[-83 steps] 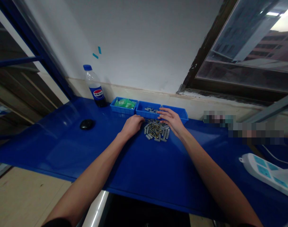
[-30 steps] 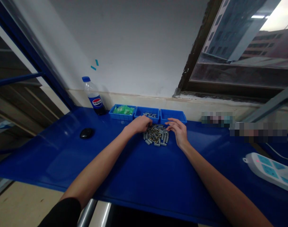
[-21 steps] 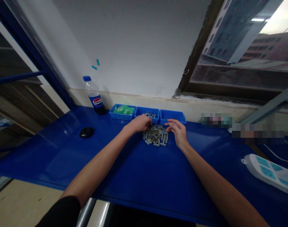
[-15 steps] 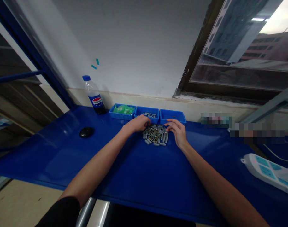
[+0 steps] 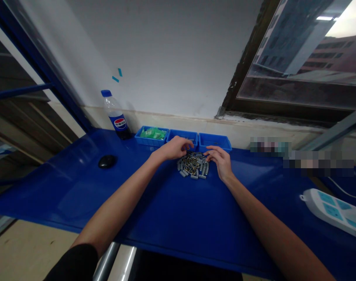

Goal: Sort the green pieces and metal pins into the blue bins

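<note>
My left hand [image 5: 178, 147] hangs over the front of the middle blue bin [image 5: 173, 136], its fingers bent down and apart, with nothing visible in them. Below it lies a pile of screws [image 5: 192, 164], mixed with small grey cylindrical pieces [image 5: 204, 168] that look like wall plugs. Several similar grey pieces lie inside the middle bin, partly hidden by that hand. At the pile's right edge, my right hand [image 5: 221, 160] has its fingers loosely curved and spread, close to the grey pieces. Whether its fingertips touch any is too small to tell.
To the left, a bin with green packets [image 5: 153, 134] stands beside a cola bottle [image 5: 119, 121]. The right-hand blue bin [image 5: 214, 142] holds a few tiny dark bits. A black mouse [image 5: 107, 161] lies left, a white power strip [image 5: 331, 208] right, on the blue table [image 5: 178, 218].
My left hand has moved slightly up and right from the pile's left edge towards the middle bin, and its fingers have spread. My right hand has stayed nearly still.
</note>
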